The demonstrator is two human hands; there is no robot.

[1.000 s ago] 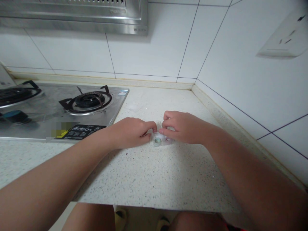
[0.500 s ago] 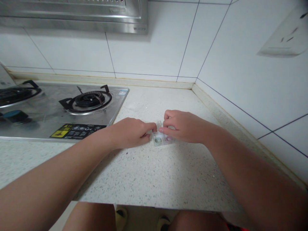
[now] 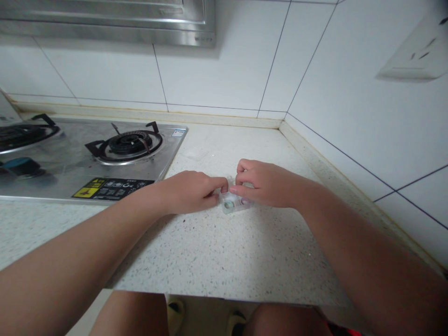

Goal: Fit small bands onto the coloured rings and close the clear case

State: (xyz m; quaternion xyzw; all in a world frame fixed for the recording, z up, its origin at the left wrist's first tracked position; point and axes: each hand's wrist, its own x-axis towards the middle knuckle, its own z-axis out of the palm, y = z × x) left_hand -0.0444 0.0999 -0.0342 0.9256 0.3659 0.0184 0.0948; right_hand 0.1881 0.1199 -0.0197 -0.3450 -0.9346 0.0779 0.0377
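A small clear plastic box (image 3: pixel 234 204) with a green piece and a pink piece inside lies on the speckled countertop (image 3: pixel 224 252). My left hand (image 3: pixel 189 191) is curled, its fingertips pinching the box's left end. My right hand (image 3: pixel 266 183) is also curled, its thumb and fingers gripping the box's top and right side. The far part of the box is hidden behind my fingers.
A steel gas hob (image 3: pixel 84 158) with a black burner (image 3: pixel 128 142) takes up the left of the counter. White tiled walls meet in the corner behind, a range hood (image 3: pixel 108 21) hangs above the hob, and a wall socket (image 3: pixel 415 58) is on the right wall.
Both hands stay on the box with almost no movement; the view has shifted slightly downward.
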